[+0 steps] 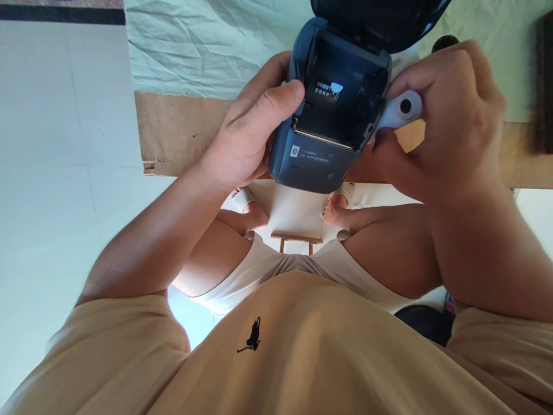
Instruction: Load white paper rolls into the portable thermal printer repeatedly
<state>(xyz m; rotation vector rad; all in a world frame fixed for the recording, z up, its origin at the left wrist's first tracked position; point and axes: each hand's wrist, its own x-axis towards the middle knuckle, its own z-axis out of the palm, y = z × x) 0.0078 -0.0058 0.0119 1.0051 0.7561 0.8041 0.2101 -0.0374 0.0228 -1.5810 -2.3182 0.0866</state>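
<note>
Hands hold a dark blue printer (328, 115) up in front of the chest, above the near edge of the counter (181, 138). The left hand (250, 138) wraps the printer's left side, its grip closed on the casing, with the thumb (276, 98) laid across the top left corner beside the open bay. The lid (380, 17) stands swung up and back at the top of the view, and the bay under it shows a small white label (328, 91) with print too small to read. A thin metal strip (324, 138) runs along the front lip of the bay, and a small square logo (295, 151) sits on the front face below it. The right hand (449, 121) is curled tight at the printer's right side, its grip closed on a white roll (400, 109) whose dark core hole faces the camera; the roll touches the printer's right edge, partly in at the side of the bay. A pale green cloth (194, 46), creased, covers the far part of the counter, and brown cardboard (173, 132) lies along its near edge. Below the printer the person's beige shirt (302, 346) with a small black emblem (253, 335) fills the lower view, with white shorts (276, 268), bare knees and feet on a pale floor (52, 173).
</note>
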